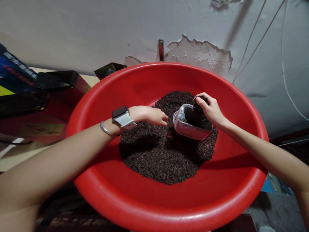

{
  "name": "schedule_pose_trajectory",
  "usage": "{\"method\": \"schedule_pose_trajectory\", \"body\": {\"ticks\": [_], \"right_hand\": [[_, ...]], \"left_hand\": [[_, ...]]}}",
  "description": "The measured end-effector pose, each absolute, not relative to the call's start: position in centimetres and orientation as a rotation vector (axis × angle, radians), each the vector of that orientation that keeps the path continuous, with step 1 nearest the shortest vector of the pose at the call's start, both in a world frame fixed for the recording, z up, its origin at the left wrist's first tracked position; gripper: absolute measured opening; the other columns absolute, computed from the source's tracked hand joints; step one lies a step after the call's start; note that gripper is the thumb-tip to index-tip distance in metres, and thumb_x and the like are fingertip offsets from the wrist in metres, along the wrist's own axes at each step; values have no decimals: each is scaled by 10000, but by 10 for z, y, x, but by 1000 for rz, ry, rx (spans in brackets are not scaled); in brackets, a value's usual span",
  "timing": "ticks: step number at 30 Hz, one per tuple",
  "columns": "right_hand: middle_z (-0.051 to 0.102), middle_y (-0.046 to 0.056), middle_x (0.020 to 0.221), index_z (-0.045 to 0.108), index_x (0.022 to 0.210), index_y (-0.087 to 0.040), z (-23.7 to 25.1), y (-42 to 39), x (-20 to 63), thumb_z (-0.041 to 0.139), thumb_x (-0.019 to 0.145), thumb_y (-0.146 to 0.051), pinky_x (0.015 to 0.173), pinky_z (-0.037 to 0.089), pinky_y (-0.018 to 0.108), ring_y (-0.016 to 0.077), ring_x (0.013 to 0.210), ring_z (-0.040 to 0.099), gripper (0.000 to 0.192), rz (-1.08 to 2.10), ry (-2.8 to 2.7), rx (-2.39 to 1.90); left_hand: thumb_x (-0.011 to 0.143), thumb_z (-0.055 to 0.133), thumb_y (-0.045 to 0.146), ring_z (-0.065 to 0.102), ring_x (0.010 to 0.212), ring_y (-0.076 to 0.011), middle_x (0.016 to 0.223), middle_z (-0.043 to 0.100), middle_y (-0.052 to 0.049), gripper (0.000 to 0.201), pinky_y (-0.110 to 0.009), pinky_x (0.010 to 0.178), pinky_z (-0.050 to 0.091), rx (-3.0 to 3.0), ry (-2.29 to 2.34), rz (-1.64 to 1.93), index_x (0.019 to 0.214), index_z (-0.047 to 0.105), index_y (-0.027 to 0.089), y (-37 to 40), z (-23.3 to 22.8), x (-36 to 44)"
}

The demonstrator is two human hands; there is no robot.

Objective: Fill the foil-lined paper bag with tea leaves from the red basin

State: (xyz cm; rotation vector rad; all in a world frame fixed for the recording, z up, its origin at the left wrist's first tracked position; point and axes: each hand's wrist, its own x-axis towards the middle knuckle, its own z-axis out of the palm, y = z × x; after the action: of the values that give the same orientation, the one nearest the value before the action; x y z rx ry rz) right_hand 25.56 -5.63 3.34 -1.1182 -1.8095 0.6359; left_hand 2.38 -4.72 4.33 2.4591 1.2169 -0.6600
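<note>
- Head view: right hand (210, 109) pinches dark tea leaves (166, 151) over a clear plastic bag (187, 129), frame centre.
- Left hand (154, 116), fingers curled, rests on the leaves inside the round red plastic basin (169, 206).

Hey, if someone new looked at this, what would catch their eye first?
A big red basin fills the middle, with a dark heap of loose tea inside. Above the heap, the right hand drops a pinch into a small clear bag. The left hand, smartwatch on its wrist, rests on the tea beside it.

Red basin (169, 206) holds dark loose tea (164, 154), small bag (188, 129).
</note>
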Motion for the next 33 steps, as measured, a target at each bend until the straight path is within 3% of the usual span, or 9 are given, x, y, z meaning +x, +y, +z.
{"method": "schedule_pose_trajectory", "body": {"ticks": [16, 23, 33], "right_hand": [[625, -3, 721, 580, 782, -187, 35, -58, 256, 525, 843, -439, 702, 441, 285, 132, 695, 570, 265, 730, -1772, -1090], [667, 26, 779, 613, 755, -178, 37, -59, 256, 473, 864, -390, 796, 459, 323, 156, 793, 612, 276, 714, -1804, -1104], [631, 115, 1116, 650, 950, -193, 49, -111, 228, 504, 872, -321, 929, 455, 423, 238, 1053, 577, 209, 156, -2511, -725]], "left_hand": [[903, 459, 319, 647, 891, -206, 1120, 720, -84, 386, -255, 743, 424, 2426, 1204, -634, 1201, 668, 192, -46, 40, 23], [902, 443, 335, 640, 889, -194, 1114, 722, -70, 384, -235, 711, 426, 2447, 1202, -649, 1185, 667, 206, -46, 41, 22], [890, 449, 348, 609, 1036, -226, 1253, 661, -104, 442, -247, 821, 420, 2431, 1250, -677, 1255, 639, 186, -26, 33, 15]]}}
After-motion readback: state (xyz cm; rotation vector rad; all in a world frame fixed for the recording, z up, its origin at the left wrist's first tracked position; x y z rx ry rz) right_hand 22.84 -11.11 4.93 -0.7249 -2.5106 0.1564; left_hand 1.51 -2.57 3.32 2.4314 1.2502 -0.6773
